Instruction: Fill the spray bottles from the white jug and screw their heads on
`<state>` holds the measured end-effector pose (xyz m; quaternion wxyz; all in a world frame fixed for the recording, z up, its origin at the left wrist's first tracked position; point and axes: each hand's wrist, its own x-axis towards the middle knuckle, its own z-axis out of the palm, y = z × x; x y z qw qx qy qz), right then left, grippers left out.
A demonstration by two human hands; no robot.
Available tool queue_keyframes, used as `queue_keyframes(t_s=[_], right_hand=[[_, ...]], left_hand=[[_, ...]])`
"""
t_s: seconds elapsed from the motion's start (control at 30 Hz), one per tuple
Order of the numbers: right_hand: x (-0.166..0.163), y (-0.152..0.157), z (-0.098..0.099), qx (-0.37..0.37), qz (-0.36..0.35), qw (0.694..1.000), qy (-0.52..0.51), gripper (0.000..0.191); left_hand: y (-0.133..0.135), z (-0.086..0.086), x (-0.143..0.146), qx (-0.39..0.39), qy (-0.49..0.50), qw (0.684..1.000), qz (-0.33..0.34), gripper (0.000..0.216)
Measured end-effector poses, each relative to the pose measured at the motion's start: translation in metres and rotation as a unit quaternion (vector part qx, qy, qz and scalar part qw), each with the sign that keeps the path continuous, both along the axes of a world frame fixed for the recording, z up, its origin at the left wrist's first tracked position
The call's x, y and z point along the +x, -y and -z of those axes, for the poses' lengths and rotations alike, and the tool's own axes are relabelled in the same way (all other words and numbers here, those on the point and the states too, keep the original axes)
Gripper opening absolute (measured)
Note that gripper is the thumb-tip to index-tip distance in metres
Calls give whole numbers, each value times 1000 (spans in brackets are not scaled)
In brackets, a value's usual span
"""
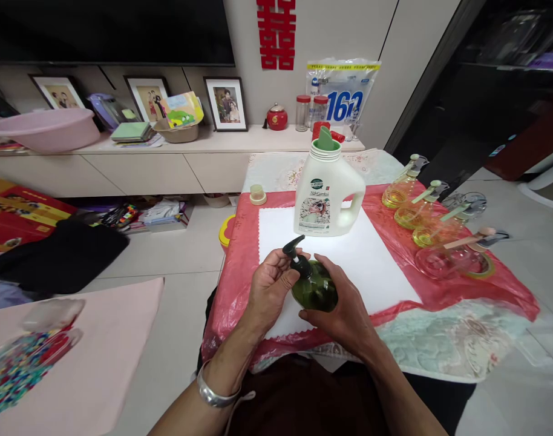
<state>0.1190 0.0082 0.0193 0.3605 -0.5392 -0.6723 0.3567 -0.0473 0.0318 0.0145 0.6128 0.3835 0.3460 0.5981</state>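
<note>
Right hand (344,315) cups the bottle (317,292) — left hand (271,284) pinches its pump (296,251); keep bottle upright, twist squarely.

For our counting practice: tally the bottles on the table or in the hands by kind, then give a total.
Green pump bottle: 1
White jug: 1
Clear spray bottles: 4
Total: 6
</note>
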Motion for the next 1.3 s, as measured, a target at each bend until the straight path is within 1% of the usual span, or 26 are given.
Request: queue_keyframes(t_s=[0.07, 0.1, 0.23, 0.33, 0.43, 0.6, 0.67, 0.73, 0.77, 0.87, 0.9, 0.97, 1.0, 1.07, 1.13, 1.2, 1.27, 1.3], right_hand=[[-1, -1, 0, 7, 5, 1000, 0, 95], [-1, -1, 0, 12, 7, 1000, 1, 95], [-3, 0, -1, 25, 5, 1000, 7, 93], [-3, 1, -1, 8, -3, 1000, 5, 95], [0, 0, -1, -17, -15, 1000, -7, 96], [4, -1, -2, -63, -51, 995, -55, 97], [3, -2, 0, -67, -52, 994, -67, 96], [0, -3, 7, -55, -35, 996, -66, 95], [-2, -4, 12, -43, -21, 997, -63, 95], [-10, -7, 28, 17, 13, 998, -52, 95], [-12, -8, 32, 36, 12, 998, -47, 96], [-11, -11, 38, 62, -14, 997, -32, 98], [-9, -13, 40, 73, -28, 997, -22, 98], [3, -17, 43, 95, -43, 995, -3, 92], [21, -21, 46, 100, -28, 995, -5, 78], [42, -24, 49, 64, -5, 997, -53, 60], [61, -27, 51, 14, 11, 991, -130, 50], [68, -28, 52, -6, 14, 986, -165, 48]], left_hand=[[1, -1, 0, 13, -5, 1000, 10, 32], [2, -2, 1, 15, -12, 1000, 3, 33], [2, -6, 5, -8, -43, 997, -61, 41], [1, -8, 4, -30, -54, 996, -70, 38], [0, -10, -1, -27, -57, 997, -53, 36], [-1, -14, -8, 0, -50, 999, 17, 31], [-1, -14, -10, 15, -49, 998, 43, 28], [0, -14, -11, 30, -69, 996, 47, 27], [0, -14, -11, 39, -91, 995, 33, 28], [0, -14, -11, 52, -178, 982, -42, 33], [-1, -15, -11, 48, -201, 977, -60, 32], [-6, -17, -15, 32, -226, 971, -76, 29], [-10, -19, -18, 25, -232, 969, -80, 28], [-22, -25, -29, 19, -237, 966, -98, 29], [-42, -34, -43, 16, -237, 962, -132, 30], [-70, -48, -58, 28, -238, 955, -174, 31], [-105, -64, -71, 69, -240, 943, -219, 35], [-125, -72, -76, 88, -252, 934, -236, 39]])
